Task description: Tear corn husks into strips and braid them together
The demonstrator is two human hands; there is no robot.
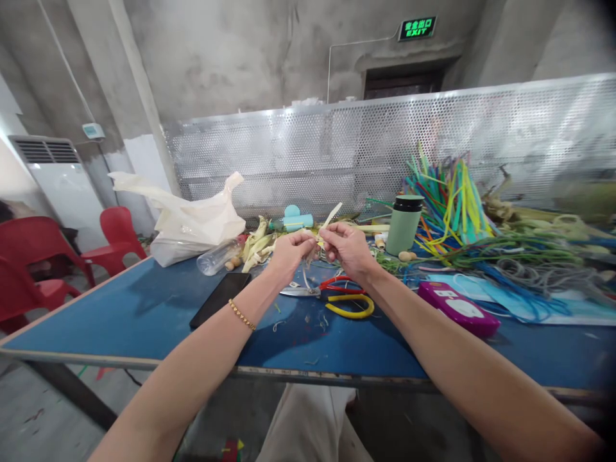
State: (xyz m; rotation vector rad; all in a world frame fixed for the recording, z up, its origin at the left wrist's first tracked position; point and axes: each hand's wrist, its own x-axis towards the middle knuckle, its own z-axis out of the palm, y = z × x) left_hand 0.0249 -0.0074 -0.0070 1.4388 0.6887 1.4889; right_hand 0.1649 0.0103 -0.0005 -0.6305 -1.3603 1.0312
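Note:
My left hand (pixel 291 251) and my right hand (pixel 347 248) are raised close together above the blue table (pixel 144 314), both pinched on a pale strip of corn husk (pixel 330 218) that sticks up between them. A thin strand hangs down from the pinch toward the table. Below the hands lie scissors (pixel 332 287) with red handles and a yellow-handled tool (pixel 353 308). A bead bracelet sits on my left wrist.
A black phone (pixel 220 298) lies left of the scissors. A clear bottle (pixel 217 256), a white bag (pixel 185 221) and husk pieces (pixel 257 247) sit behind. A green flask (pixel 404 224), coloured strips (pixel 447 199), a purple case (pixel 457 308) are right. Red chairs (pixel 33 256) stand left.

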